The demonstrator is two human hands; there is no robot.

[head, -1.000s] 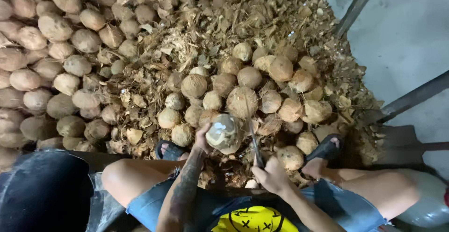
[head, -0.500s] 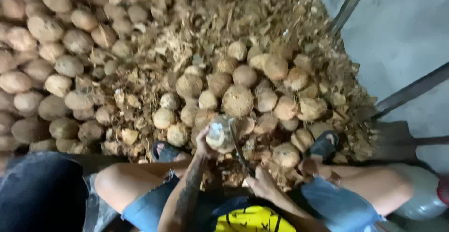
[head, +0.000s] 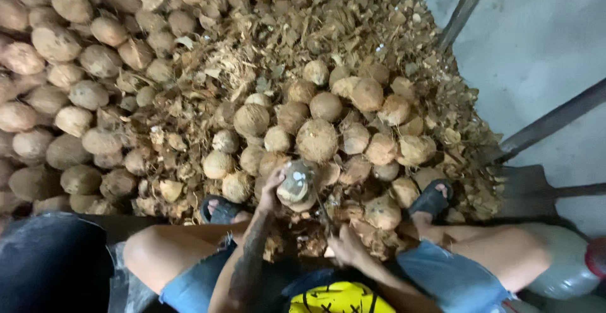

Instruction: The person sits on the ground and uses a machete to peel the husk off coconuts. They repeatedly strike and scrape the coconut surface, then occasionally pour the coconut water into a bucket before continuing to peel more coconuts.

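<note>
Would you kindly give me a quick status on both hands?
Left hand gripping coconut. Right hand holding a thin blade, beside the coconut. Husk scraps underneath, loose coconuts crowding ahead.

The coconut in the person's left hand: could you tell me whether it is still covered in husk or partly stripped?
Partly stripped. The coconut in the left hand shows a smooth pale patch, unlike the fibrous brown ones in the pile.

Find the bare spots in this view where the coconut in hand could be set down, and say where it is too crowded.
Bare room lies only on the grey floor at right, beyond the slanted metal bars. Crowded: the husked coconuts and husk scraps ahead, and the heap at left. The left hand grips a coconut; the right hand holds a blade between the knees.
</note>
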